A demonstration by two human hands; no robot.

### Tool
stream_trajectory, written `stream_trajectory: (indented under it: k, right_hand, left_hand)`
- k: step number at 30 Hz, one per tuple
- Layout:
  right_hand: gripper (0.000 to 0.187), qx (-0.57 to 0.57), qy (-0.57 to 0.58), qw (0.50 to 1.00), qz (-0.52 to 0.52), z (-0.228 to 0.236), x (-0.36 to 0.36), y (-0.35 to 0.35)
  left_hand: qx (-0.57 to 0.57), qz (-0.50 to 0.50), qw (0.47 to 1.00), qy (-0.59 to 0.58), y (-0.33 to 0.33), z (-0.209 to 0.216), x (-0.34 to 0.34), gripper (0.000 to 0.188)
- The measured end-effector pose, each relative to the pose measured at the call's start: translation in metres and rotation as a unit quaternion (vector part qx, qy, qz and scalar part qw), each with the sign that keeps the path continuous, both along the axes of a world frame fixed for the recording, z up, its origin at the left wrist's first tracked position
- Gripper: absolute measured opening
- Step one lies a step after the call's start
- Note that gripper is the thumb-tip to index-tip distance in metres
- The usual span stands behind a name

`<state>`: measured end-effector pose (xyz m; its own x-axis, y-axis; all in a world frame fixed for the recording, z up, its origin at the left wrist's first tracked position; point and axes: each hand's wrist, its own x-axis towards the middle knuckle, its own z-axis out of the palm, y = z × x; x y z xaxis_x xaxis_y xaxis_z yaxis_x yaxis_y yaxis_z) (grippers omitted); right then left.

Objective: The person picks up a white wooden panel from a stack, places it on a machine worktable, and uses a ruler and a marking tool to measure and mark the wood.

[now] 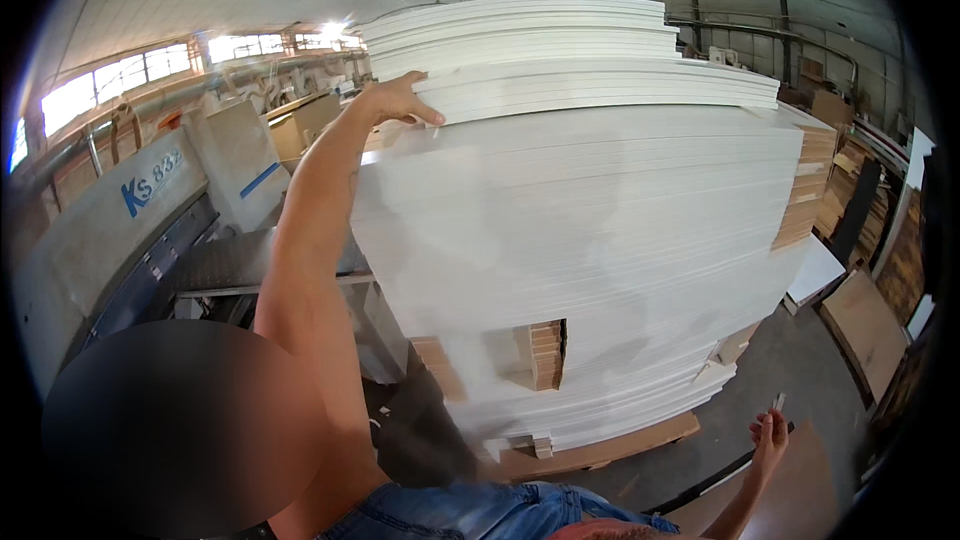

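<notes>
My left hand point(402, 102) reaches up to the left corner of the upper white panels point(600, 89). Its thumb and fingers are spread against their edges. Below these panels rises a tall stack of white boards point(590, 210), with brown edges at its right side and in a cutout low on its front. Down at the lower right, my right hand point(769, 437) is closed around a small pale strip-like piece point(780, 401), whose tip sticks up above the fingers. Too little of that piece shows to tell its kind.
A brown base board point(600, 450) lies under the stack. Left of my arm stands a large grey machine point(130, 230) with a metal table point(230, 260). Brown sheets point(866, 330) lean at the right, near other stacked boards. Grey floor point(790, 360) shows between.
</notes>
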<state>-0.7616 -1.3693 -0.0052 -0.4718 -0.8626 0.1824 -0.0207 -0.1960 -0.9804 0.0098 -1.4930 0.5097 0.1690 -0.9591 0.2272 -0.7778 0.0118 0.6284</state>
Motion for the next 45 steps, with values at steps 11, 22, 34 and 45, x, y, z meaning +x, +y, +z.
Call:
stream_trajectory:
  k: [11, 22, 34, 45]
  right_hand:
    - [0.03, 0.011, 0.005, 1.0, 0.014, -0.005, 0.005, -0.013]
    - [0.033, 0.029, -0.006, 0.999, 0.027, -0.001, 0.014, -0.002]
    - [0.035, -0.011, 0.0, 0.995, 0.102, 0.044, 0.036, -0.057]
    - [0.043, -0.129, -0.019, 0.94, 0.315, 0.185, 0.121, -0.145]
  left_hand:
    - [-0.031, 0.004, 0.997, -0.065, 0.008, 0.001, -0.018, 0.115]
    - [-0.075, 0.043, 0.983, -0.16, 0.039, 0.005, -0.057, 0.106]
    - [-0.169, 0.01, 0.951, -0.258, 0.125, 0.012, -0.139, 0.081]
    - [-0.141, 0.057, 0.975, -0.159, 0.272, -0.012, -0.179, 0.088]
